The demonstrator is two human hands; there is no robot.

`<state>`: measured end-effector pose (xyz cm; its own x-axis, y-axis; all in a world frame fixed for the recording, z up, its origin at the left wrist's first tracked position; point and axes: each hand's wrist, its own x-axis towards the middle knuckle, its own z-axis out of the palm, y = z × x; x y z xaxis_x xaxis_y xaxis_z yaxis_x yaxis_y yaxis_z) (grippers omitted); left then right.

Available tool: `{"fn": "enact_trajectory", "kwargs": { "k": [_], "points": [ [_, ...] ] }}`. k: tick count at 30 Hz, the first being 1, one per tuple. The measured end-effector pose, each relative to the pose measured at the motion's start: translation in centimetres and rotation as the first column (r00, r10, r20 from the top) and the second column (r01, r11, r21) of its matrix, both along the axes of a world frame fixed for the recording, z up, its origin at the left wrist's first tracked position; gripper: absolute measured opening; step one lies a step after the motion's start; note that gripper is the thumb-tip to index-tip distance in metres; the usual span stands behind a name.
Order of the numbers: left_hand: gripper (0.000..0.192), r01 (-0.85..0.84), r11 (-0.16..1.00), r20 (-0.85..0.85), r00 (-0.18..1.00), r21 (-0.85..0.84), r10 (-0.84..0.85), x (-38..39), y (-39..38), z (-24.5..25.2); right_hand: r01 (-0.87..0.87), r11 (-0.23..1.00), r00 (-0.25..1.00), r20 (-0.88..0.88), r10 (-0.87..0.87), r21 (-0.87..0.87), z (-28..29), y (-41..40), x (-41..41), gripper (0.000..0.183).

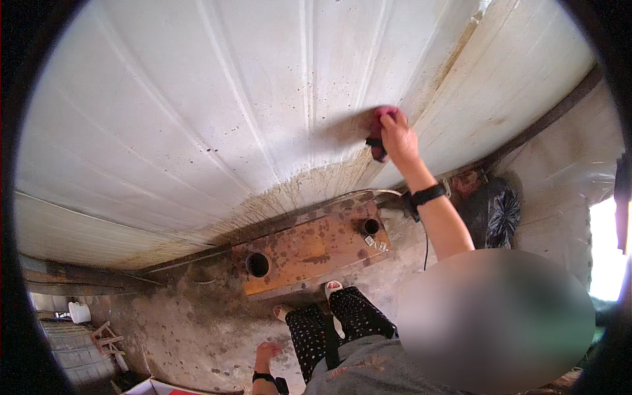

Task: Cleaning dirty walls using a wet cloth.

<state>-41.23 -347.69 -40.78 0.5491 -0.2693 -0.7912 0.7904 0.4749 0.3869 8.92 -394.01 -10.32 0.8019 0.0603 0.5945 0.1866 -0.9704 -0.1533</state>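
Note:
My right hand (401,140) grips a bunched dark red cloth (386,112) against the white ribbed metal wall (266,84). A black part of the bundle hangs below the fingers, and whether it belongs to the same cloth is unclear. Brown streaks and dark specks mark the wall around and below the hand. My left hand (268,351) hangs low beside my patterned trousers (307,340), fingers loosely apart, with nothing visible in it. Each wrist carries a black band.
At the wall's foot, before my feet, lies a stained orange-brown slab (301,247) with two dark round openings and small white pieces. A black plastic bag (503,212) stands right. Left are a wooden stool (106,338) and white bucket (79,312). A box edge (153,387) shows below.

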Motion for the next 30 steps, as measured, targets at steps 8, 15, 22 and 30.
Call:
{"fn": "enact_trajectory", "kwargs": {
  "k": [8, 15, 22, 30],
  "points": [
    [0.034, 0.316, 0.755, -0.297, 0.940, 0.574, -0.167, 0.9, -2.4, 4.5, -0.026, 0.994, 0.849, -0.527, -0.032, -0.103, -16.4, -0.5, -0.1, 0.016],
    [0.031, 0.201, 0.790, -0.222, 0.971, 0.579, -0.084, -2.2, -0.7, 4.4, -0.236, 0.966, 0.887, -0.431, 0.167, -0.111, -12.7, -1.3, -4.0, 0.024],
    [0.028, 0.214, 0.831, -0.208, 0.971, 0.514, -0.121, 0.5, -1.7, 3.0, -0.314, 0.920, 0.949, -0.053, 0.310, -0.233, -3.3, -5.2, -2.1, 0.019],
    [0.022, 0.276, 0.785, -0.271, 0.952, 0.555, -0.144, 2.3, -3.9, 4.9, -0.095, 0.994, 0.995, 0.028, 0.096, -0.048, -10.0, -3.8, 0.5, 0.009]
  ]
}}
